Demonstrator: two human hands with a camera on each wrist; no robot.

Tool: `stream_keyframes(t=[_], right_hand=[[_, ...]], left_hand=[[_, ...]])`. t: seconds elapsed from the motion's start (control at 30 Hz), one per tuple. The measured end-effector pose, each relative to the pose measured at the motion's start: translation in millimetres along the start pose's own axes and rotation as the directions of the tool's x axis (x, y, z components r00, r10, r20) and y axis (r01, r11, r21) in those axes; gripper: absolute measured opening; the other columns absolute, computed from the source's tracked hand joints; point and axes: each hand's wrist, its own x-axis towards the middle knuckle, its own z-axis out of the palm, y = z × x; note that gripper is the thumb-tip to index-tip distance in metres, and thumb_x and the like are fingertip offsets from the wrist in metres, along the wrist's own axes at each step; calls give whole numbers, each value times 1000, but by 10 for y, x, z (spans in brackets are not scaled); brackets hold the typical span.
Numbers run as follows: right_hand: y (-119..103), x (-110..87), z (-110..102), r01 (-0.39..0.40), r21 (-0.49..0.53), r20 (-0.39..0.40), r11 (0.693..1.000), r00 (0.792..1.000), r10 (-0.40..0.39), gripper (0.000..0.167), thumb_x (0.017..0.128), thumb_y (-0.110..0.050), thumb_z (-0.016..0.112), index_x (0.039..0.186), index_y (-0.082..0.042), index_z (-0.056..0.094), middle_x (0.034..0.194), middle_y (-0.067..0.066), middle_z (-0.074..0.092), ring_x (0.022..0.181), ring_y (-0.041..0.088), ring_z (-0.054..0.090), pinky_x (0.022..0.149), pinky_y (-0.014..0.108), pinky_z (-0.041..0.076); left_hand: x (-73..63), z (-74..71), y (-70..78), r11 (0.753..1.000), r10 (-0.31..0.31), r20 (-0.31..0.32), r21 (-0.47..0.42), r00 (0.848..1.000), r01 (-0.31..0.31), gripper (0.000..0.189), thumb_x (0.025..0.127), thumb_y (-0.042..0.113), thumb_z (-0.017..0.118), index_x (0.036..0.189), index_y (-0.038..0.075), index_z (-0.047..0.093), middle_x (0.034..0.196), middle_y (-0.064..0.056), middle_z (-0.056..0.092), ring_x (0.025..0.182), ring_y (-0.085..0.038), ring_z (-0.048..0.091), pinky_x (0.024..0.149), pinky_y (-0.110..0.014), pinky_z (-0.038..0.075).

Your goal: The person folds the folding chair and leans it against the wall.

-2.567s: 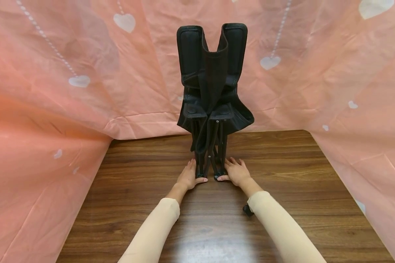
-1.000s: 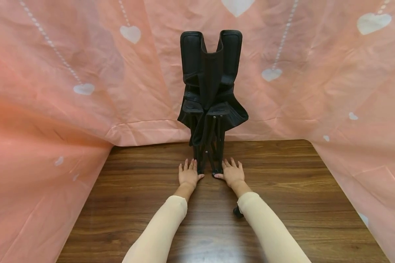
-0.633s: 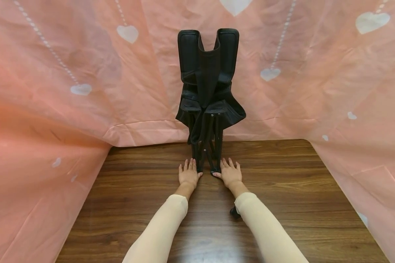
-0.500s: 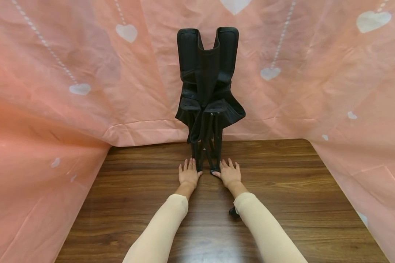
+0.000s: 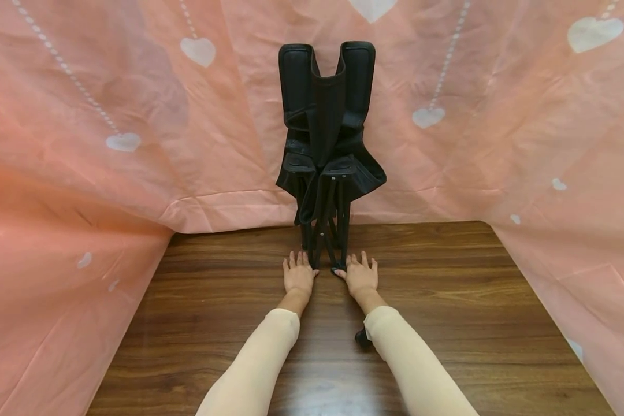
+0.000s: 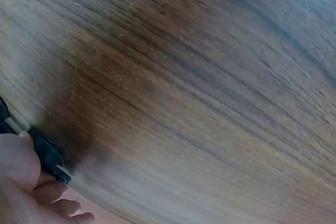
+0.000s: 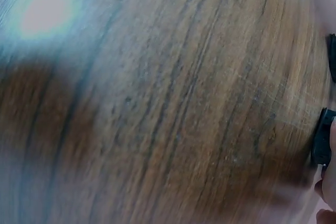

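A black folded camp chair with fabric seat and crossed metal legs stands upright near the table's far edge. My left hand lies at the left side of its feet, fingers straight and pointing forward, thumb at the near left foot. On the other side my right hand mirrors it, with the thumb touching the near right foot. The left wrist view catches a black foot beside the fingers. Another black foot shows at the right edge of the right wrist view, against a fingertip.
The wooden table has a shiny glare at its near middle. Pink cloth with white hearts hangs behind it and along both sides. Under the right cuff a small black object, likely the wrist camera, shows.
The chair has slid a little away, toward the far edge and slightly left, with both hands following at its feet. The left hand's fingers have spread more.
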Motion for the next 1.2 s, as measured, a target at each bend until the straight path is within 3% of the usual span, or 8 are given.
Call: stream_keyframes(t=[0.2, 0.53, 0.73, 0.97, 1.2], right_hand=[[-41, -16, 9, -23, -3, 6, 1000, 1000, 23, 70, 93, -57, 43, 146, -10, 43, 152, 7, 41, 149, 31, 22, 120, 56, 18], [-63, -11, -10, -45, 1, -13, 999, 999, 45, 70, 92, -56, 46, 143, -9, 47, 150, 7, 45, 148, 32, 24, 119, 56, 20], [-77, -10, 5, -39, 13, -5, 999, 999, 39, 69, 93, -55, 46, 143, -9, 47, 150, 8, 45, 148, 32, 23, 119, 56, 20], [-75, -4, 1, -50, 16, -15, 999, 999, 50, 70, 92, -57, 45, 143, -9, 47, 150, 8, 45, 148, 32, 25, 120, 56, 20], [-84, -6, 10, -39, 43, -16, 998, 999, 40, 69, 93, -53, 45, 143, -6, 46, 151, 12, 43, 147, 35, 25, 120, 47, 24]], left_hand=[[-18, 1, 12, 999, -5, -60, -49, 998, 3, 61, 93, 43, 55, 140, 5, 51, 143, -7, 54, 139, -26, 44, 115, -37, 37], [-43, 51, -52, 993, 25, -58, -110, 998, -31, 57, 98, 37, 50, 146, 6, 42, 150, -7, 45, 144, -24, 35, 117, -38, 33], [-45, 41, -70, 989, 15, -57, -144, 998, -23, 56, 96, 36, 54, 143, 7, 47, 148, -6, 48, 144, -26, 36, 116, -42, 34], [-46, 19, -58, 991, 39, -86, -122, 996, -49, 54, 96, 35, 55, 141, 5, 50, 146, -7, 51, 142, -26, 40, 115, -36, 37], [-59, 39, -57, 982, 42, -114, -179, 993, -62, 54, 96, 31, 56, 140, 1, 49, 145, -12, 51, 139, -27, 43, 115, -35, 36]])
